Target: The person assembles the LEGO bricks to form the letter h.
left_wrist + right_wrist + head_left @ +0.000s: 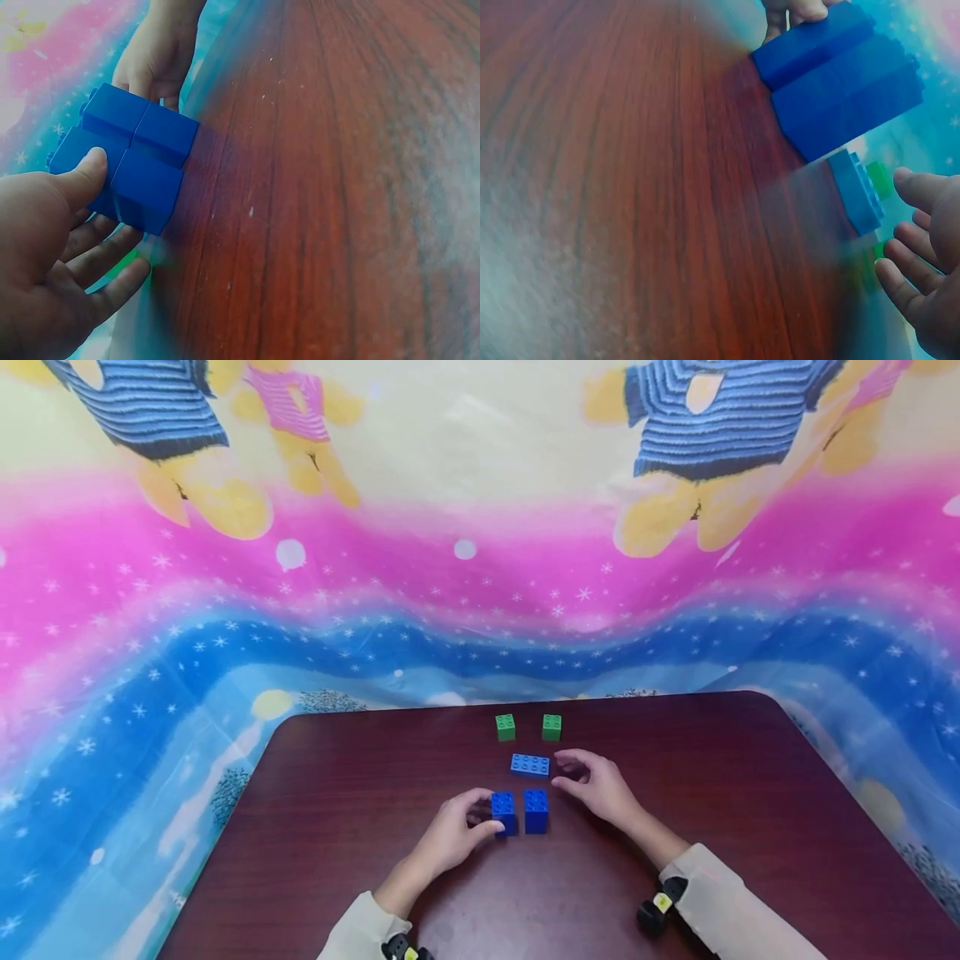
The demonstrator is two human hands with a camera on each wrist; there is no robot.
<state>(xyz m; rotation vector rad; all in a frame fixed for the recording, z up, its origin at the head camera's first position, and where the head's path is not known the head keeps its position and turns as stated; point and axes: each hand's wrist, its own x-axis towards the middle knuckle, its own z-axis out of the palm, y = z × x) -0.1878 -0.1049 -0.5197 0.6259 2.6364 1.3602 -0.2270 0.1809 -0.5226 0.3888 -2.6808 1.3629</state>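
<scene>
Two dark blue stacks of toy building bricks stand upright side by side on the table, a narrow gap between them. My left hand (pixel 452 832) grips the left blue stack (pixel 503 814), thumb on its near side. A seam across that stack in the left wrist view shows two bricks, one on the other. The right blue stack (pixel 536 812) is untouched. Beyond them lies a lighter blue eight-stud brick (pixel 530 765), flat, studs up. Just right of it my right hand (pixel 600 785) hovers with loosely bent fingers apart, holding nothing; the right wrist view shows a gap to the brick.
Two green four-stud bricks, a left one (pixel 506 727) and a right one (pixel 552 727), stand apart near the far edge of the dark wooden table (pixel 360 777). A printed cloth (pixel 465 593) hangs behind the table and along its sides.
</scene>
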